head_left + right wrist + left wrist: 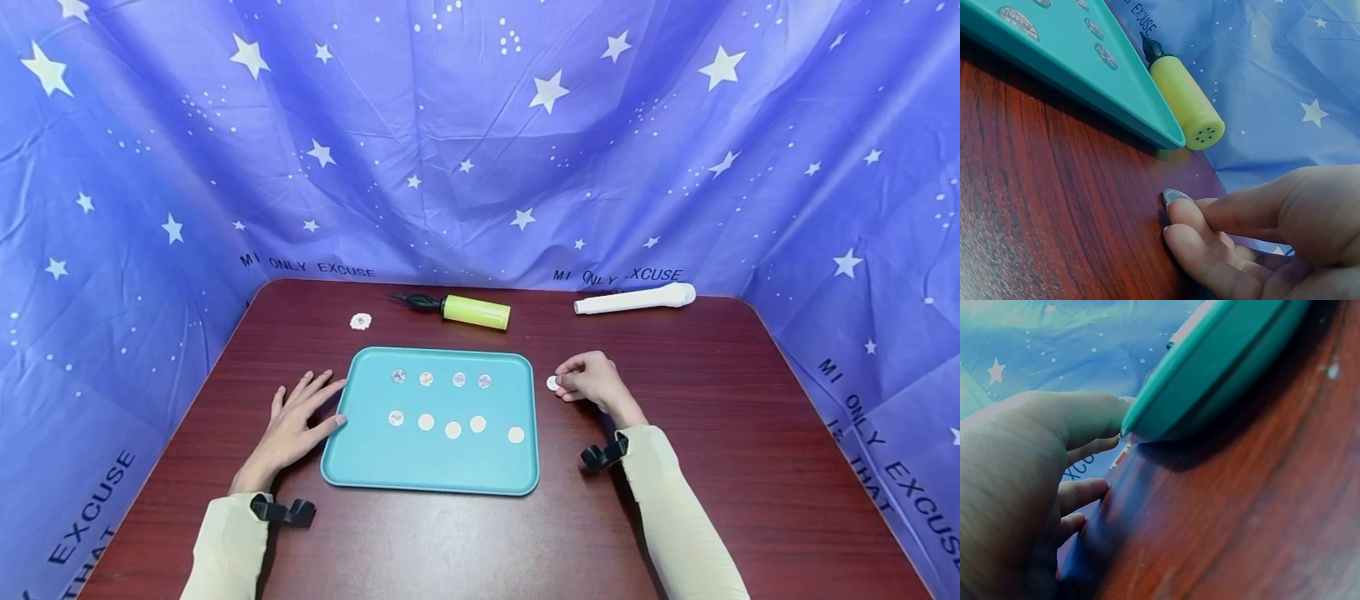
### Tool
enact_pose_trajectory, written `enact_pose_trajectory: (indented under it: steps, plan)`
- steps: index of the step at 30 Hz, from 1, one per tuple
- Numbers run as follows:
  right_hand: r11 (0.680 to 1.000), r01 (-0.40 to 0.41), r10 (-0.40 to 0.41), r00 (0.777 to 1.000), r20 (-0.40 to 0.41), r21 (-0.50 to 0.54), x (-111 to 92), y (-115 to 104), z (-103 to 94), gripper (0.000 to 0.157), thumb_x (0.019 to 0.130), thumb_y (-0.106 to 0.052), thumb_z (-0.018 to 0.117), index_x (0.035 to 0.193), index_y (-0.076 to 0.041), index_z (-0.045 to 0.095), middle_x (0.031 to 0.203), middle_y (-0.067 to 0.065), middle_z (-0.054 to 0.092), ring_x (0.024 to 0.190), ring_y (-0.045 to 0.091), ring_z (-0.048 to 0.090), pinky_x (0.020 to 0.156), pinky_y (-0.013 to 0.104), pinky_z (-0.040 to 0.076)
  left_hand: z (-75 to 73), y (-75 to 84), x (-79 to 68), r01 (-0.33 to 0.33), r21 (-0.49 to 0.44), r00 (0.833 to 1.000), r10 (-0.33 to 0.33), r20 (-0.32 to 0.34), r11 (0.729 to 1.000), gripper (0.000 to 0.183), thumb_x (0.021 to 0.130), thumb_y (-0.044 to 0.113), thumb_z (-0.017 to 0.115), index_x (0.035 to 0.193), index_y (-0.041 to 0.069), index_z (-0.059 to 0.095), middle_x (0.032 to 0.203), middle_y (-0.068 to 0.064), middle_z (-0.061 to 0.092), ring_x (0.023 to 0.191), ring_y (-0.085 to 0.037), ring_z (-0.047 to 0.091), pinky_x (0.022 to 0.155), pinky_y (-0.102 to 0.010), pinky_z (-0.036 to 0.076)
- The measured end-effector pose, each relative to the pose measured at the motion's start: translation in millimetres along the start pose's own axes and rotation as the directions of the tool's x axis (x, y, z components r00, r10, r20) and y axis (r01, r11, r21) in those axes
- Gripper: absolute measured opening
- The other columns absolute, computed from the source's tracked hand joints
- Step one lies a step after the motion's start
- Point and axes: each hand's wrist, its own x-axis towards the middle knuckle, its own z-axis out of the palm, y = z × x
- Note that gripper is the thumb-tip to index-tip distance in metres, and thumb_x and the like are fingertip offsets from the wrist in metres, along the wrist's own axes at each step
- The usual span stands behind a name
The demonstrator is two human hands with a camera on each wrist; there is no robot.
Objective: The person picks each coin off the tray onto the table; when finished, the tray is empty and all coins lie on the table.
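Hand on the right [596, 381]: thumb and fingertips pinch a coin-like disc [1175, 194]; it lies at 3 o'clock of the tray [427, 468], just outside the rim.
Coin-like disc: tilted in the fingertips at the hand's 9 o'clock side, close over the tabletop [420, 550]; whether its lower edge touches the wood I cannot tell.
Disc handling: probably light, stiff and hard to break; a smooth, thin face may slip, and flat on a table it likely gives little to grip; best held by opposite points of the edge, or face to face between thumb and index.
Hand on the left [300, 421]: fingers spread, at 9 o'clock of the tray; the thumb meets the rim, so it may steady the tray.
Tray: flat, with a raised lip; looks stiff and fairly light, apt to slide if nudged; the lip is the place to hold it.
Upper row [459, 379]: four patterned discs, towards 12 o'clock on the tray.
Lower row [426, 422]: five discs about the middle; the one nearest 9 o'clock patterned, the others plain and pale.
Pump [476, 312]: yellow-green barrel, black nozzle; beyond the tray at 1 o'clock.
White baton [633, 298]: at 2 o'clock.
Scalloped piece [361, 322]: at 11 o'clock.
Curtain [450, 225]: blue with stars, behind everything at 12.
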Motion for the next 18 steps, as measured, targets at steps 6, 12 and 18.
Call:
enact_pose_trajectory:
  steps: [6,12,18]
  plan:
    - [1.000,-0.008,0.008,1.000,-0.010,-0.007,0.3,-0.5,0.6,0.020,0.090,0.009,0.062,0.108,0.017,0.065,0.083,0.016,0.074,0.062,0.007,0.070,0.061,0.026,0.061,-0.2,-0.1,0.6,0.000,0.000,1.000,0.000,-0.001,1.000,0.061,0.091,0.037,0.069,0.147,0.018,0.051,0.159,-0.022,0.037,0.152,-0.049,0.020,0.114,-0.075,0.000]
    - [1.000,-0.018,0.018,1.000,-0.019,-0.024,0.0,-0.8,1.0,0.018,0.091,0.008,0.061,0.106,0.015,0.066,0.080,0.012,0.074,0.062,0.007,0.070,0.060,0.025,0.061,0.0,0.0,0.6,0.002,-0.003,1.000,-0.002,0.001,1.000,0.062,0.092,0.037,0.069,0.147,0.018,0.051,0.160,-0.022,0.037,0.152,-0.049,0.019,0.114,-0.075,0.000]
    - [1.000,-0.016,0.015,1.000,-0.027,-0.026,-0.2,-0.1,1.1,0.017,0.091,0.008,0.061,0.106,0.014,0.066,0.082,0.013,0.074,0.061,0.008,0.070,0.060,0.026,0.061,1.0,-0.9,0.5,0.004,-0.002,1.000,-0.004,0.002,1.000,0.062,0.092,0.037,0.069,0.148,0.018,0.051,0.160,-0.022,0.037,0.152,-0.049,0.019,0.114,-0.075,0.000]
